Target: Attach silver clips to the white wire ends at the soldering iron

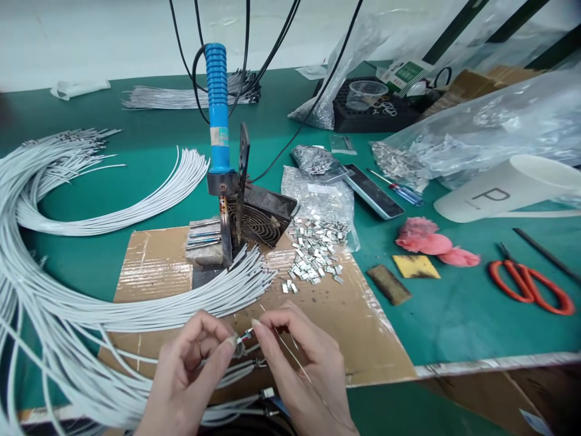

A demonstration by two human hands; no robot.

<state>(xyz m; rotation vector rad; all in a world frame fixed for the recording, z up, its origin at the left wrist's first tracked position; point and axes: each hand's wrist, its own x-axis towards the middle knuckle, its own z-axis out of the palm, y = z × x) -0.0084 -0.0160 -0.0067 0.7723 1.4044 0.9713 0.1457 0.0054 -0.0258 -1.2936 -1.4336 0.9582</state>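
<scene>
Pinching a small metal connector (246,334) at a cable end, the left hand (195,366) has thumb and forefinger nearly closed and the other fingers curled; the piece sits above the near part of a cardboard sheet (349,327), which is the centre for the clock directions here, twelve being the far edge. At four o'clock, the right hand (302,360) has its thumb and forefinger closed together just beside the connector, with a thin wire (290,351) running through its grip; whether those tips also touch the connector is hard to tell. Just short of twelve lie the fanned ends of a white cable bundle (136,312), which curves round to nine. Beyond them, near twelve, a blue-handled soldering iron (218,109) stands upright, tip down, in front of a dusty fan (258,224). At one o'clock, loose metal connector shells (313,254) spill from a clear plastic bag (324,194). Between one and two lie a smartphone (374,194) and a blue screwdriver (403,194). Around two come a yellow sponge (415,266), a brown pad (389,284), some crumpled pink material (436,243) and a tipped white cup (503,188) marked P. Near three, red-handled scissors (521,281) rest on the green tabletop (454,324).
</scene>
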